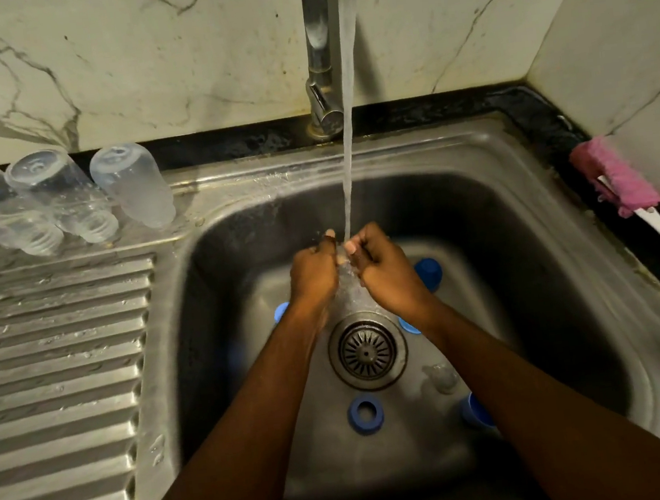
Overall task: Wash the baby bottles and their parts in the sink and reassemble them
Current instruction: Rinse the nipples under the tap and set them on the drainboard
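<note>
Over the steel sink (520, 203), my left hand (315, 276) and my right hand (386, 274) meet under the running water (347, 95). Both pinch a small clear part (342, 253) between curled fingers; most of it is hidden and I cannot tell its shape. On the sink floor lie a blue screw ring (364, 409), blue caps (429, 273) (476, 412) and a clear teat (441, 377). More blue pieces peek out beside my left wrist (282, 312) and under my right wrist (409, 325). Three clear bottles (63, 198) stand upside down at the back of the drainboard.
The tap (319, 66) rises behind the sink, against a marble wall. A ribbed drainboard (53, 363) lies to the left. A pink-headed bottle brush with a white handle (616, 176) rests on the dark counter edge at the right. The drain strainer (368, 351) sits mid-sink.
</note>
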